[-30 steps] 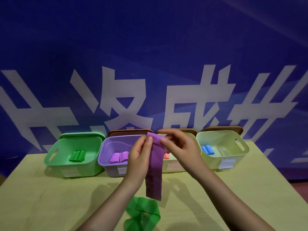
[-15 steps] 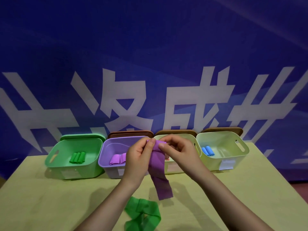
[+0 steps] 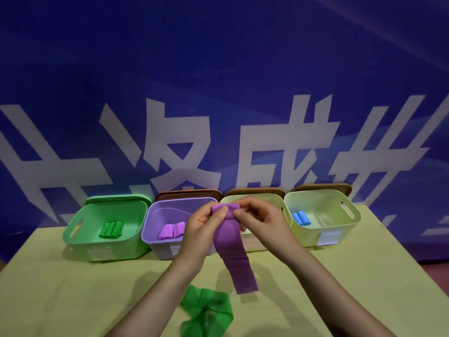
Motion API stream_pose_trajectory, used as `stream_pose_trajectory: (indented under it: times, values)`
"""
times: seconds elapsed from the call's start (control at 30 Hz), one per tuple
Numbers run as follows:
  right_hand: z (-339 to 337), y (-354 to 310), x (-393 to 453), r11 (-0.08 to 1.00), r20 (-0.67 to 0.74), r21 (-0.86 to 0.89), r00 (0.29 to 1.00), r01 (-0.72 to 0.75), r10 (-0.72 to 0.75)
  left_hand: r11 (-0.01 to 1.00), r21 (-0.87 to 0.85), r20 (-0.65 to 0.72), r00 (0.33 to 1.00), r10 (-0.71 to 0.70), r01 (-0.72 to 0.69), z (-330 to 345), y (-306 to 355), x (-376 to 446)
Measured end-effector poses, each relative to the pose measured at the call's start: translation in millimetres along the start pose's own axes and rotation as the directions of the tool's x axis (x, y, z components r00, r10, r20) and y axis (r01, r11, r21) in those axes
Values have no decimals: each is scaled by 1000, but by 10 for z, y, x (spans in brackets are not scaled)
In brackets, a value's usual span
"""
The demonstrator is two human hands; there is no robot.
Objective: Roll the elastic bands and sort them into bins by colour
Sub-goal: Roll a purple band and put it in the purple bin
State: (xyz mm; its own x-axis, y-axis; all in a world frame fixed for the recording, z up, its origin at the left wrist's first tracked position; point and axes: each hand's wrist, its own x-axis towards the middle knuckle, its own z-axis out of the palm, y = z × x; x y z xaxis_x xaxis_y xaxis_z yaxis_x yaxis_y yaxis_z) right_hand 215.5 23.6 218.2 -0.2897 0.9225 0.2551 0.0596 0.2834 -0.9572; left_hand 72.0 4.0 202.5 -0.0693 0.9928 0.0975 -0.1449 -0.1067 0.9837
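Four bins sit in a row at the back of the table (image 3: 60,288). Going left to right: the green bin (image 3: 107,244) has green rolls (image 3: 111,229) in it, then the purple bin (image 3: 158,242) with two purple rolls (image 3: 171,231), then a pale bin (image 3: 252,198) mostly hidden behind the hands, then another pale bin (image 3: 340,229) holding blue rolls (image 3: 301,218). Left hand (image 3: 202,227) and right hand (image 3: 261,221) both pinch the rolled top of a purple band (image 3: 230,242) between them, up in front of the bins, while its tail hangs down over the table. Closer in, under the left forearm, a loose green band (image 3: 206,312) lies crumpled, untouched.
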Motion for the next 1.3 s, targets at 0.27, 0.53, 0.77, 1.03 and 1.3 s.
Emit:
stream_pose_trajectory:
  times: [0.27, 0.53, 0.77, 1.03, 1.3]
  values:
    - [-16, 2, -20, 1000, -54, -5, 998, 28, -28, 968, -130, 34, 977, -212, 214, -33, -85, -52]
    - [-105, 91, 7, 713, 85, -533, 868, 455, -490, 963, -64, -46, 963, -265, 262, -4, -27, -75]
    - [-212, 208, 34, 394, 283, -684, 721, 614, -632, 919, -268, 68, 957, -281, 289, 15, 2, -77]
    - [-65, 145, -61, 963, 4, -218, 987, 157, -160, 997, 57, -79, 996, -49, 54, 0, -55, -113]
    - [46, 178, -41, 993, -55, -110, 997, 52, -59, 976, 208, -80, 993, 88, -69, 59, -21, -150]
